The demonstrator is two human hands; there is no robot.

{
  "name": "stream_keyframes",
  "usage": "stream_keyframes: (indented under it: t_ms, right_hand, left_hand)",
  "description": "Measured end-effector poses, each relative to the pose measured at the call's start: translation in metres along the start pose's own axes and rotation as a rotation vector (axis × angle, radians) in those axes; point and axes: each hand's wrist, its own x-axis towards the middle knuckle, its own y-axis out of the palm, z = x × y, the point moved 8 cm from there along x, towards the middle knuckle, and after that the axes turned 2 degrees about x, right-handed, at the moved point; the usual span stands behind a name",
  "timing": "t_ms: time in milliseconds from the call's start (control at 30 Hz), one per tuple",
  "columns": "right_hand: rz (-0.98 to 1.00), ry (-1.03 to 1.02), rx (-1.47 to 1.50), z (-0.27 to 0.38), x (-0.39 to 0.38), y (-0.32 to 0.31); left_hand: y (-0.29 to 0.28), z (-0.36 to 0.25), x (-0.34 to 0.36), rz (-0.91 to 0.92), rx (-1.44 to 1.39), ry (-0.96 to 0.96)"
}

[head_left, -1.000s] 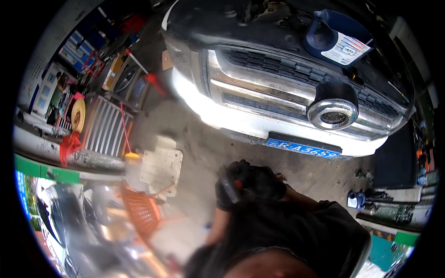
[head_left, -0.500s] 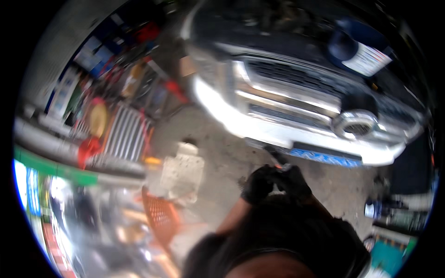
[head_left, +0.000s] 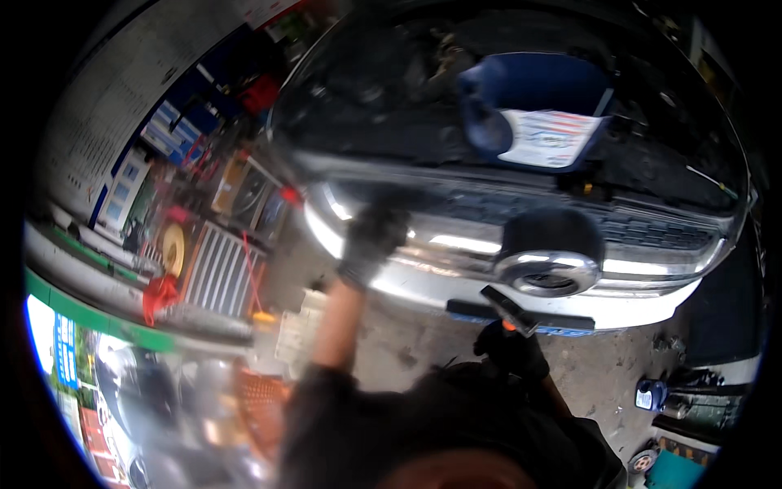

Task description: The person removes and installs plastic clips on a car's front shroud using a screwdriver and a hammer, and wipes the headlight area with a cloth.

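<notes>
My left hand (head_left: 375, 236), in a black glove, is stretched forward over the left part of a car's chrome grille (head_left: 460, 244). Motion smears its fingers, so whether it touches the car is unclear. My right hand (head_left: 515, 350), also gloved in black, is closed around a slim black handheld tool (head_left: 508, 310) with an orange spot; its exact kind does not show. The tool points up and left, in front of the white bumper (head_left: 643, 314). A black round piece with a chrome rim (head_left: 547, 273) juts from the grille just above it.
A dark blue cut-open jug (head_left: 533, 106) with a white label rests over the open engine bay (head_left: 366, 106). At left are a striped metal rack (head_left: 220, 269), a red cloth (head_left: 160, 297) and an orange perforated chair (head_left: 265, 407). A blue bottle (head_left: 650, 395) stands at right.
My hands were together around the tool; the left has let go and moved up and left to the grille. My right keeps the tool. The view has shifted closer over the car.
</notes>
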Motion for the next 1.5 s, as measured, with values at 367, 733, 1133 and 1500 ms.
stream_keyframes:
  t_ms: [367, 733, 1133, 1500]
  right_hand:
    - [0.0, -0.011, 0.548, 0.012, -0.01, -0.146]
    - [0.079, -0.363, -0.273, 0.083, -0.006, -0.169]
    - [0.006, -0.521, -0.424, 0.099, -0.025, -0.189]
    - [0.045, -0.533, -0.591, 0.077, -0.04, -0.211]
  left_hand:
    - [0.066, -0.121, 0.223, -0.067, 1.188, 0.468]
    - [0.211, -0.254, 0.299, 0.313, 1.075, 0.73]
    - [0.49, -0.174, 0.241, 0.561, 0.295, 0.296]
    - [0.484, -0.179, 0.218, 0.776, 0.575, 0.403]
